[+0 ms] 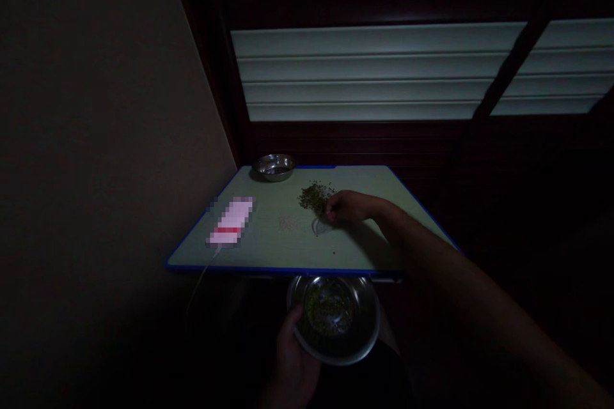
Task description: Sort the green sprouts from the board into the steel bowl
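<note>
My left hand (293, 351) grips the near left side of a metal bowl (368, 346), its thumb on the rim. The bowl is tilted towards me just below the table's front edge, with small greenish grains inside. My right hand (346, 206) reaches over the table from the right, fingers curled together at the near right edge of a loose pile of small dark green grains (314, 195). What is between the fingertips is hidden and too dark to make out. A few single grains lie scattered around the pile.
The low pale table (288, 249) has a blue rim. A second metal bowl (274, 167) stands at its back left corner. On the left lies a blurred-out pink phone-like device (232, 220) with a cable (205, 268) hanging over the front edge. Wall and dark panelling bound the far side.
</note>
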A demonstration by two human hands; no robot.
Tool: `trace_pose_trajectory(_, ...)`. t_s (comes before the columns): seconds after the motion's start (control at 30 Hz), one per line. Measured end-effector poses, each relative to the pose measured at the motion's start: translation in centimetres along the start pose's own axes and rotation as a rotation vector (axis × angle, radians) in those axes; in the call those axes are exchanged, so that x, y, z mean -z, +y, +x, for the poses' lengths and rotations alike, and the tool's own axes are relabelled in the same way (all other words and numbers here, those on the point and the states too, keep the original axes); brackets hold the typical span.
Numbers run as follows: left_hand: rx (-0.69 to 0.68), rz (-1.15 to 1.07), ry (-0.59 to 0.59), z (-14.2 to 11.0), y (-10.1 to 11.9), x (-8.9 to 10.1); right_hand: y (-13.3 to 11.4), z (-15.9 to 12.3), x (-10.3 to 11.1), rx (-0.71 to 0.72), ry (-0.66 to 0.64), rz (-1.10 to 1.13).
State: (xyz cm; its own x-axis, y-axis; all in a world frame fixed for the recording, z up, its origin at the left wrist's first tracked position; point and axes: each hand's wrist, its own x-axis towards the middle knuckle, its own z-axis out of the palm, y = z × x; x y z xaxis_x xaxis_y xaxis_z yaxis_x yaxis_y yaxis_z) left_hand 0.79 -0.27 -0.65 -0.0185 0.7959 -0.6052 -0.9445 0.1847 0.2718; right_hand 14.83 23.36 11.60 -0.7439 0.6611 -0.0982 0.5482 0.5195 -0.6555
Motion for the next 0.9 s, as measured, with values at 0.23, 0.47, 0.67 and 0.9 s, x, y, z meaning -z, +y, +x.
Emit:
trace_pose_trajectory(0.23,-0.014,0.001,-0.032,-0.1,0.0,0.1,-0.1,-1.3,-0.4,0.006,-0.036,0.027)
trace_pose_trajectory(0.47,-0.037,0.009,-0.047,-0.1,-0.1,0.0,0.5,-1.7,-1.3,-0.022,0.084,0.044)
trace_pose_trajectory(0.67,-0.023,0.014,-0.053,-0.1,0.0,-0.1,0.2,-1.1,-1.6,-0.047,0.108,-0.025)
trace_pose_trajectory(0.9,-0.02,-0.009,-0.075,0.1,0.0,0.3,0.2,-1.2,-1.4,-0.079,0.097,-0.001)
